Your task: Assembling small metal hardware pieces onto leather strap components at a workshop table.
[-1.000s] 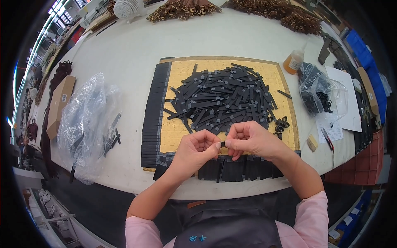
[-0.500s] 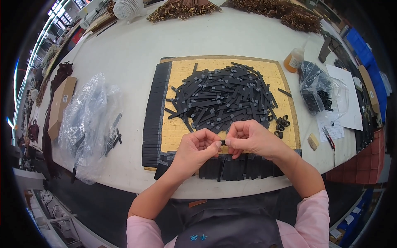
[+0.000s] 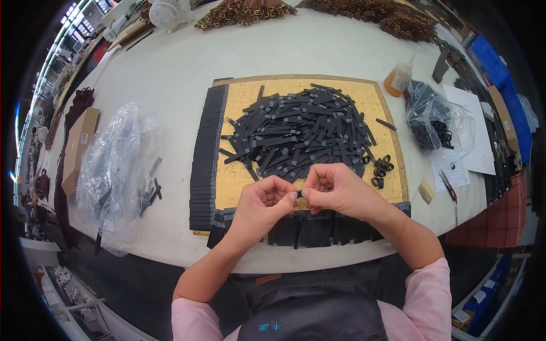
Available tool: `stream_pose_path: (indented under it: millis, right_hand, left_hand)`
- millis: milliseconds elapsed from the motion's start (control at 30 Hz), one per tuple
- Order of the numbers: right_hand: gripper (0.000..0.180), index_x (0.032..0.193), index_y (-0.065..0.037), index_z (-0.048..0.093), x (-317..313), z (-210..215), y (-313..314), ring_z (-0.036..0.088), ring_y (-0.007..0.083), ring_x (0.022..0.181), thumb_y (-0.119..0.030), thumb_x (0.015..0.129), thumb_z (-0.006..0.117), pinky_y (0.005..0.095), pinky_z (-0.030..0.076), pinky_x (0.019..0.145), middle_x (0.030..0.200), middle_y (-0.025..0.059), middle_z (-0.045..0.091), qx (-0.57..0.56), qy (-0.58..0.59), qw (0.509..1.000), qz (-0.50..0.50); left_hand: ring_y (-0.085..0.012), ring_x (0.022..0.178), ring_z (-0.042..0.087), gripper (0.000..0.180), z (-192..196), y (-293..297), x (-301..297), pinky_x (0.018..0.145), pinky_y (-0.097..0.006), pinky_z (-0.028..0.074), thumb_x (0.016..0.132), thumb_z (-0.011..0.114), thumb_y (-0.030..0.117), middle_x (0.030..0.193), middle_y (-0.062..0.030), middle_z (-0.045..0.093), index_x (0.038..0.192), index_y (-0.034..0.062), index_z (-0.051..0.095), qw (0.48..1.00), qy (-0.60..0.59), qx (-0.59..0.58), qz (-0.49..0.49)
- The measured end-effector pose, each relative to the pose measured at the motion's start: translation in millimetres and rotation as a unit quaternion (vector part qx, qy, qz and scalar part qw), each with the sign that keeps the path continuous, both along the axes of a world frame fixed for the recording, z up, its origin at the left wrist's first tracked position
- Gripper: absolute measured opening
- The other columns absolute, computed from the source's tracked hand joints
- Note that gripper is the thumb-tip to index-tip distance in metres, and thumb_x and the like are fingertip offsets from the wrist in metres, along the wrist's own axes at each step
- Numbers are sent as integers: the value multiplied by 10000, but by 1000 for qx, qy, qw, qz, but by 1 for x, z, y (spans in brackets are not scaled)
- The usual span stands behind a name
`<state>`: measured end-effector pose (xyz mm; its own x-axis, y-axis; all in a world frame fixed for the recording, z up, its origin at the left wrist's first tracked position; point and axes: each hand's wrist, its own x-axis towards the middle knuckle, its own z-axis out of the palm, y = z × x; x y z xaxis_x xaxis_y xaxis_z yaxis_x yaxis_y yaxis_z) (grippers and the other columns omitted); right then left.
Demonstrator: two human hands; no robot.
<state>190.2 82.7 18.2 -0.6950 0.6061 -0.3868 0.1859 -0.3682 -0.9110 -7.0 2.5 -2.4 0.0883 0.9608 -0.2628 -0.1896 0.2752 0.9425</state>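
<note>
My left hand (image 3: 263, 206) and my right hand (image 3: 338, 190) meet over the near part of a yellow board (image 3: 232, 193). Thumbs and fingers of both are closed in a pinch on a small black strip (image 3: 299, 194), mostly covered by the fingertips; whether it is bent into a loop I cannot tell. Just beyond lies a heaped pile of short black strips (image 3: 301, 133) with greyish ends. Several small black loops (image 3: 384, 166) sit on the board to the right of my right hand. Black strips laid side by side line the board's left edge (image 3: 206, 153) and its near edge (image 3: 318, 228).
Left of the board are a clear plastic bag (image 3: 116, 182) and a cardboard box (image 3: 79, 149). On the right stand a bottle of amber liquid (image 3: 397, 79), a bag of black loops (image 3: 426, 122), a tan block (image 3: 426, 191) and red-handled snips (image 3: 448, 186). Brown straps with gold buckles (image 3: 244, 15) lie at the back.
The whole view has shifted slightly, so everything sits a little further left. Both hands keep their pinch on the small strip, with barely any movement over the board.
</note>
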Motion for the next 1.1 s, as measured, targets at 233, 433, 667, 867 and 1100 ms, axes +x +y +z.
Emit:
stream_pose_path:
  millis: [233, 433, 667, 867, 1100]
  right_hand:
    - [113, 895, -6, 607, 0, 24, -17, 596, 49, 698, -68, 895, 702, 212, 506, 656, 782, -5, 633, 180, -72, 981, -15]
    - [132, 897, 13, 630, 6, 34, -31, 674, 116, 730, -36, 826, 730, 259, 547, 691, 778, 57, 657, 337, -109, 935, -25]
    - [137, 923, -2, 635, 9, 27, -41, 688, 198, 722, -85, 863, 727, 306, 553, 643, 818, 86, 665, 449, -82, 889, -35]
    - [184, 1102, 27, 669, 19, 26, -43, 708, 193, 843, -3, 921, 660, 288, 595, 714, 949, 115, 670, 395, -52, 916, -50]
    - [172, 1035, 19, 685, 19, 22, -43, 705, 175, 790, -17, 874, 733, 263, 597, 693, 926, 100, 667, 413, -42, 909, -41]
  left_hand:
    - [-52, 735, 595, 96, 5, -5, 3, 681, -222, 483, 886, 707, 50, 840, -2, 664, 946, -15, 669, 988, 88, 128, 18]
    - [-83, 704, 606, 109, 15, -5, 0, 658, -236, 490, 861, 727, 44, 812, -33, 646, 933, -18, 673, 964, 154, 213, -42]
    - [-141, 687, 633, 116, 17, -9, 3, 637, -264, 505, 835, 715, 19, 789, -67, 627, 944, 1, 683, 939, 207, 271, -37]
    - [-155, 689, 640, 122, 19, -9, 5, 639, -283, 515, 821, 711, -6, 799, -66, 629, 939, 6, 683, 925, 222, 307, 1]
    - [-231, 722, 602, 187, 14, -9, 5, 644, -336, 488, 761, 736, -15, 816, -69, 621, 936, 26, 687, 874, 303, 381, -7]
